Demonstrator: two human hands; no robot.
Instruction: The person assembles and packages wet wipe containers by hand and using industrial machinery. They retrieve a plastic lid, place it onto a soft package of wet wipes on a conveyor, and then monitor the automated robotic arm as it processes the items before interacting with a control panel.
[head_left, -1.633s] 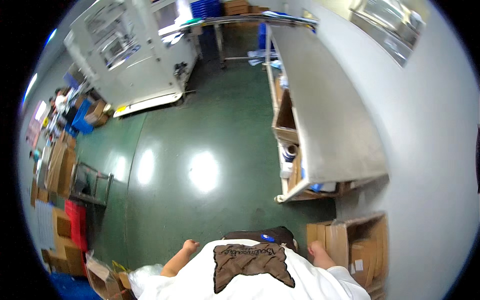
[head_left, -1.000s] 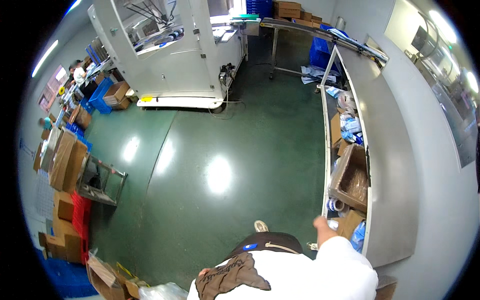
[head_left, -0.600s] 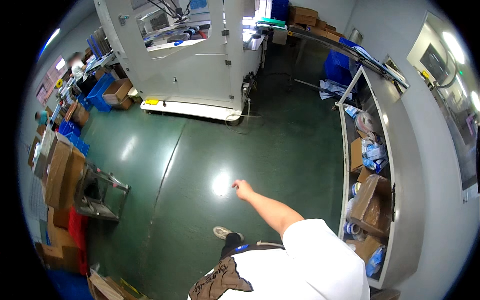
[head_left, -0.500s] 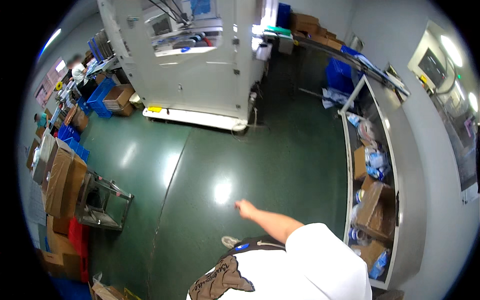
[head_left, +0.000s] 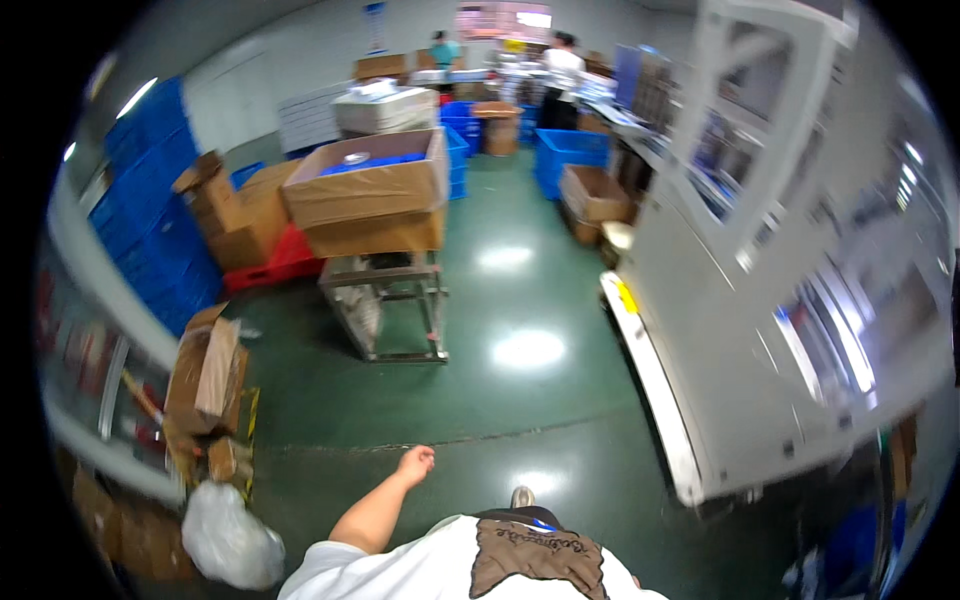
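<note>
My left hand (head_left: 416, 465) swings out ahead of my body over the green floor (head_left: 540, 430). Its fingers are loosely curled in and nothing shows in them. It touches nothing; the closest large thing ahead is a metal stand (head_left: 400, 300). On that stand sit stacked cardboard boxes (head_left: 370, 195), the upper one with something blue inside. My right hand is out of the picture. One shoe (head_left: 523, 496) shows below me, in front of my white shirt (head_left: 430, 560).
A large white machine (head_left: 690, 330) rises on the right. At left are blue crates (head_left: 160, 220), a red pallet (head_left: 275, 262), an upright carton (head_left: 205, 375) and a clear plastic bag (head_left: 230, 535). Two people work among tables and bins at the back, one in a white top (head_left: 563, 65).
My view has swung left, so the machine now lies to my right and the stand ahead. My right arm has left the picture and my left arm has come in.
</note>
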